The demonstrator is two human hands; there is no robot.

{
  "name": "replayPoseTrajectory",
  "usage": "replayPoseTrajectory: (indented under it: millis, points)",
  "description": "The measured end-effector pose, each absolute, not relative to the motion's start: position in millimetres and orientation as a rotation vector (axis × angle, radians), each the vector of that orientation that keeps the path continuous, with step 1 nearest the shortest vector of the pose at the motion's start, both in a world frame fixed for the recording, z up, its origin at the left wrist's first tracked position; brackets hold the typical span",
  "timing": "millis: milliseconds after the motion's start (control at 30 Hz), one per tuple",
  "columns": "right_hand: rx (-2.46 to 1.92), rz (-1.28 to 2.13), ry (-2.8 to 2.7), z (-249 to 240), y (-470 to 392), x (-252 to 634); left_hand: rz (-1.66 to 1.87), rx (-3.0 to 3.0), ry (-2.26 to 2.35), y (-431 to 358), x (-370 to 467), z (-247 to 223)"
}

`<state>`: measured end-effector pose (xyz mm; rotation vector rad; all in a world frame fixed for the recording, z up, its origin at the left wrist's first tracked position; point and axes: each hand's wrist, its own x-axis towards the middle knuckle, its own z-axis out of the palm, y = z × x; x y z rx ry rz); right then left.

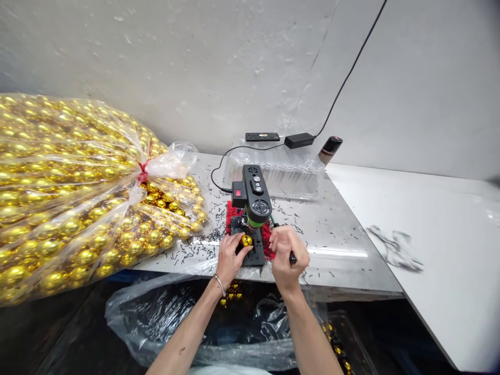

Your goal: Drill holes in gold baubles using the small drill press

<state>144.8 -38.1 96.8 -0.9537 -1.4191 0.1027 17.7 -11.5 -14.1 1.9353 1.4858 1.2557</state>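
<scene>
Head view: your left hand point(229, 259) pinches a gold bauble point(246, 240) at the black press point(257, 191), right hand point(288, 254) wraps its lever point(292, 257). This one looks mid-work; tied bag point(164, 164) full, number left unclear.

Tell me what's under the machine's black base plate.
Red material shows on both sides; whatever lies directly beneath the base plate is covered. The left hand holds a gold ball above.

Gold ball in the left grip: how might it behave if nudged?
The gold ball will probably roll, since it looks round. Its mirror-like shine suggests a smooth, possibly slippery surface for the left grip. Whether it's hollow doesn't show, so its weight is uncertain.
</scene>
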Motion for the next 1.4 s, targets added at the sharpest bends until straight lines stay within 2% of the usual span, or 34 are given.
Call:
replayPoseTrajectory:
  millis: [167, 333, 433, 533, 633, 700, 767, 833, 900, 1167, 1300, 1400]
  points:
    - [-0.933, 0.133, -1.428, 108, -40, 144, 1.291, 1.836, 1.486, -61, -13, -11]
    - [-0.909, 0.126, -1.423, 90, -42, 144, 1.022, 1.905, 1.414, -133, -36, -40]
    - [-0.905, 0.123, -1.413, 85, -42, 144, 0.889, 1.908, 1.397, -146, -39, -48]
    - [-0.902, 0.112, -1.416, 83, -41, 144, 0.984, 1.974, 1.498, -113, -50, -27]
    - [-0.897, 0.096, -1.424, 82, -40, 144, 1.183, 2.094, 1.733, -45, -75, 11]
    - [-0.885, 0.089, -1.437, 82, -40, 144, 1.086, 2.138, 1.929, 2, -89, 33]
    - [-0.877, 0.086, -1.450, 84, -41, 144, 0.805, 2.121, 2.057, 40, -96, 46]
    - [-0.878, 0.084, -1.452, 85, -41, 143, 0.616, 2.068, 2.066, 65, -94, 48]
    - [-0.887, 0.086, -1.448, 86, -42, 143, 0.572, 2.022, 2.034, 79, -87, 46]
    - [-0.882, 0.083, -1.471, 85, -41, 145, 0.768, 1.764, 1.924, 71, -93, 47]
    - [-0.869, 0.074, -1.460, 83, -40, 145, 1.302, 1.090, 1.442, 38, -111, 51]
    - [-0.874, 0.076, -1.446, 82, -40, 144, 1.343, 0.743, 1.197, 10, -112, 52]
